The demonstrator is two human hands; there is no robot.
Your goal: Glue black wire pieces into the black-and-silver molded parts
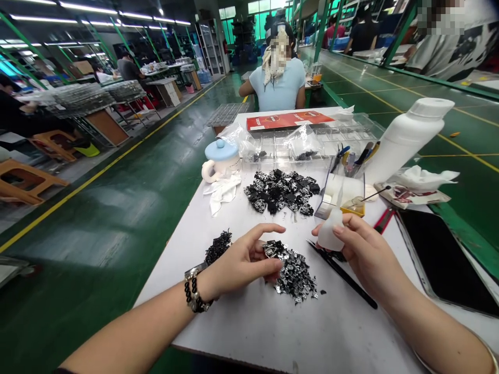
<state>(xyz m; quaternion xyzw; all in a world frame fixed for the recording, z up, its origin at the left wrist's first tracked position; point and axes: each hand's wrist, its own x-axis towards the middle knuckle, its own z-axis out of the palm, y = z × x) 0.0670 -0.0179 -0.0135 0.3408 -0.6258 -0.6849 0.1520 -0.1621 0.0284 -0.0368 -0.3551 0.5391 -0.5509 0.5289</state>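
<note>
My left hand (249, 257) hovers over a heap of small silvery metal pieces (297, 272). Its index finger and thumb stand apart, while the curled fingers seem to hold a small black-and-metal part (274, 248). In my right hand (360, 241) is a small translucent white squeeze bottle (330, 234), gripped between thumb and fingers. Black tweezers (346, 278) lie on the table below that hand, beside some dark bits it partly hides. Left of my left wrist is a pile of tiny black pieces (218, 247). Farther back lies a larger pile of black-and-metal parts (278, 191).
A lidded mug (222, 158) and crumpled tissue (224, 193) stand at the back left. Clear trays (327, 140) with bagged parts lie behind. To the right are a tool holder (343, 189), a big white bottle (409, 137) and a phone (448, 254). A person (277, 78) sits ahead.
</note>
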